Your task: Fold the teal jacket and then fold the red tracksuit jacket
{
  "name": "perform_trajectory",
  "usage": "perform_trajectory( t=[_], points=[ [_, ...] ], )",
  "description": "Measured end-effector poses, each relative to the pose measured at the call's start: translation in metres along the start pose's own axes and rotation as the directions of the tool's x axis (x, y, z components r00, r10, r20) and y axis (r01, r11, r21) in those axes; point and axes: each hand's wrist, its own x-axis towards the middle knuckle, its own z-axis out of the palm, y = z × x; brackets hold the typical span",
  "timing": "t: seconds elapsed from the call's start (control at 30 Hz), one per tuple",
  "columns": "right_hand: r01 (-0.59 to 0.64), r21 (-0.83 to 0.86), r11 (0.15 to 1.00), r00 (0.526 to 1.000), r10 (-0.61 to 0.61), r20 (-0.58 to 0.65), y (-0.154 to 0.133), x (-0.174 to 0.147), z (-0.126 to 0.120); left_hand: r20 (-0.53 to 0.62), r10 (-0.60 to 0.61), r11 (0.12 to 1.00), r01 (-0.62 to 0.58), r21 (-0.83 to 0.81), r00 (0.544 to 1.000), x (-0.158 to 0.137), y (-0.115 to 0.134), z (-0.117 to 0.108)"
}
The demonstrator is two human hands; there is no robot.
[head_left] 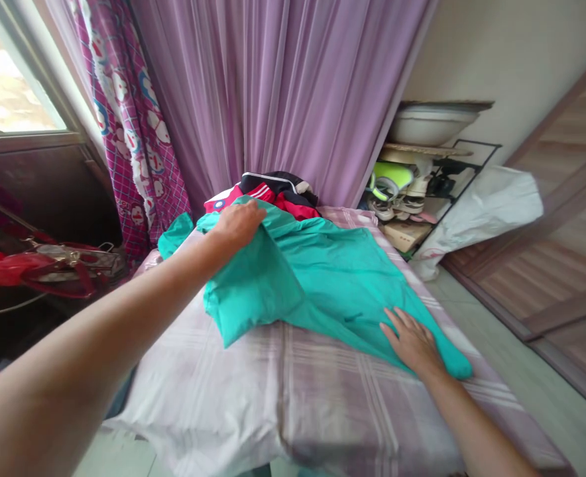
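A teal long-sleeved garment point(343, 265) lies spread over the table, one sleeve stretched toward the near right. My left hand point(244, 222) is closed on the garment's far left part, and a lifted fold of cloth hangs below it. My right hand point(415, 338) rests flat on the sleeve near its end, fingers spread. On the left, another teal end of cloth point(175, 235) hangs by the table edge. Behind the garment sits a pile of red and dark clothes point(278, 189), partly covered by it.
A checked cloth point(323, 397) covers the table. Purple curtains point(293, 99) hang behind it. At the right stand a shoe rack point(412, 192) with a basin point(435, 122) on top, and a white bag point(492, 205). A bicycle-like object with red parts point(59, 268) is at the left.
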Motion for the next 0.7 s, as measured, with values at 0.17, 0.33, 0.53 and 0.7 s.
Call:
perform_trajectory(
  t=[0.17, 0.33, 0.53, 0.7],
  points=[
    [0.049, 0.283, 0.958, 0.996, -0.070, 0.063, 0.022, 0.002, -0.017, -0.043, 0.165, 0.976, -0.157, 0.150, 0.985, -0.010, 0.011, 0.029],
    [0.108, 0.397, 0.912, 0.945, -0.217, 0.243, 0.067, -0.029, -0.038, 0.142, -0.013, 1.000, 0.009, 0.028, 0.990, -0.083, -0.038, 0.067],
    [0.160, 0.257, 0.953, 0.926, -0.235, 0.296, 0.086, -0.046, -0.049, 0.365, 0.057, 0.951, 0.061, -0.304, 0.929, -0.158, -0.080, 0.114],
    [0.167, 0.277, 0.946, 0.947, -0.232, 0.223, 0.065, -0.019, -0.067, 0.188, 0.044, 0.954, 0.014, -0.299, 0.981, -0.162, -0.075, 0.138]
  ],
)
